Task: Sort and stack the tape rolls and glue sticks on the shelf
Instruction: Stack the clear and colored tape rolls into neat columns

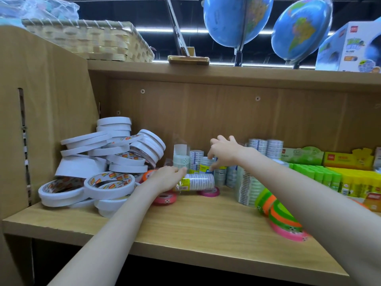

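Note:
A jumbled heap of white double-sided tape rolls (107, 162) fills the left of the wooden shelf (185, 219). In the middle stand several shrink-wrapped packs of clear tape (195, 159). One such pack (201, 181) lies on its side, and my left hand (168, 177) grips its left end. My right hand (223, 152) reaches over the upright packs and pinches the top of one with a blue and yellow label (206, 169). Pink tape rolls (210, 191) lie flat beneath the lying pack. Green and yellow glue sticks (329, 178) stand in rows at the right.
A stack of neon orange, green and pink tape rolls (282, 217) leans at the front right, next to a tall clear tape pack (246, 186). Green and yellow display boxes (325, 156) sit at the back right. Above are a woven basket (88, 38) and globes (237, 19).

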A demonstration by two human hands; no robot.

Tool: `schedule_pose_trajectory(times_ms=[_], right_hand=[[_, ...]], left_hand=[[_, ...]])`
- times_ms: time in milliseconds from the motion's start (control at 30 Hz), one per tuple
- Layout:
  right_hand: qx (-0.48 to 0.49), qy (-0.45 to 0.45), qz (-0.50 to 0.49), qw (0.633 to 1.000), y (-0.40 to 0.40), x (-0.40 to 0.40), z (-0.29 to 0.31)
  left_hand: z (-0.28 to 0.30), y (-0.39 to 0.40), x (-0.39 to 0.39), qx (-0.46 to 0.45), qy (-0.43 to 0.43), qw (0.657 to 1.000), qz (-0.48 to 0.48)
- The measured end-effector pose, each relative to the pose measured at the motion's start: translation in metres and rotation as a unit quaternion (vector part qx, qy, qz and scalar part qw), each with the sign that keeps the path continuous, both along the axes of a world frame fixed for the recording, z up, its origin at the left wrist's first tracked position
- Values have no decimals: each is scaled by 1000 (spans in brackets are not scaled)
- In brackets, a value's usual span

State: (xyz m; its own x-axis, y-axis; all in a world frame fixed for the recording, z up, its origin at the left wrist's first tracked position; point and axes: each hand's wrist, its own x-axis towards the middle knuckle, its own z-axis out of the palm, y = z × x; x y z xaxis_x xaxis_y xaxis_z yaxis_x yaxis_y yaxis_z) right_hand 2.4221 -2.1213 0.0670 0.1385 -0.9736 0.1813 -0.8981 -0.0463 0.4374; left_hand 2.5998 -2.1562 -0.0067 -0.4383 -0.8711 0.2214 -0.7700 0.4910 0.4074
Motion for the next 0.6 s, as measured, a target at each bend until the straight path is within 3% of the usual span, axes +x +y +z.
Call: schedule_pose_trajectory(times_ms=[267,467,600], right_hand=[[-38,-27,3,999,-6,1,-3],[-99,22,-30,994,-14,0,-16],[-75,-46,-12,996,-17,-4,-14]], left_hand=[[2,-7,9,66,133,989,-26],[1,2,11,17,40,997,-64],[0,0,10,-5,32,998,-62]])
